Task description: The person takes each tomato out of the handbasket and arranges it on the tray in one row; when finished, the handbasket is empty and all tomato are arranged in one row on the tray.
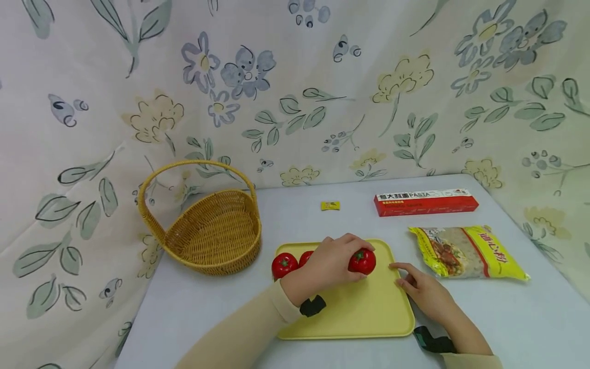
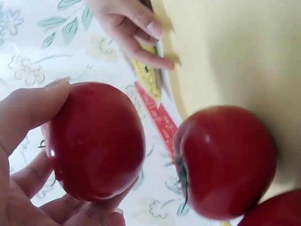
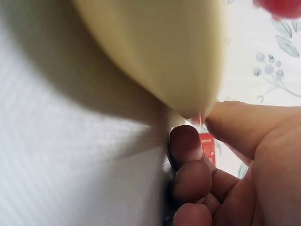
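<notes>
Tomato (image 1: 362, 261) in left hand (image 1: 328, 268), two tomatoes (image 1: 284, 264) on yellow tray (image 1: 359, 312)

head view overhead, wrist views close, tray (image 1: 369, 318) shared
</notes>
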A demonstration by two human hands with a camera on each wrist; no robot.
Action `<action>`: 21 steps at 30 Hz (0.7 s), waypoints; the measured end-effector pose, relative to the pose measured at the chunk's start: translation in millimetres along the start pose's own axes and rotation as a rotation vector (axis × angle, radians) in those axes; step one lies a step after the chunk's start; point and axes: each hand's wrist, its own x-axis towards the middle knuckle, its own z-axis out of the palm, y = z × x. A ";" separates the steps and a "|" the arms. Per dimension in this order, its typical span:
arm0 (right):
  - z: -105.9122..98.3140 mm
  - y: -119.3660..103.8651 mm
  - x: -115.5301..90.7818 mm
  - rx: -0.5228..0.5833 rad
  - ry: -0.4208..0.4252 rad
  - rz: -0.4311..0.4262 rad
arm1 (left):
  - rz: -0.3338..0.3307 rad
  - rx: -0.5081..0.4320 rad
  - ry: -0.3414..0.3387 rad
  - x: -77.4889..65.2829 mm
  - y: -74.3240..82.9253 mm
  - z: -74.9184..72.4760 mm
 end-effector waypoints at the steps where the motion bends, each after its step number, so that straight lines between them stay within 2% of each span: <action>1: -0.2 -0.1 0.1 -0.001 -0.001 0.003 | 0.002 0.029 -0.006 3.0 2.5 3.0; 6: -0.2 -0.6 0.2 0.011 -0.007 0.014 | 0.013 0.121 -0.012 15.7 8.1 16.3; 13: 0.0 -0.2 -0.2 0.011 -0.005 -0.002 | 0.019 0.137 -0.026 30.9 7.1 30.4; 21: -0.9 -1.1 -0.7 0.024 -0.010 0.003 | 0.047 0.221 -0.054 40.7 7.6 40.5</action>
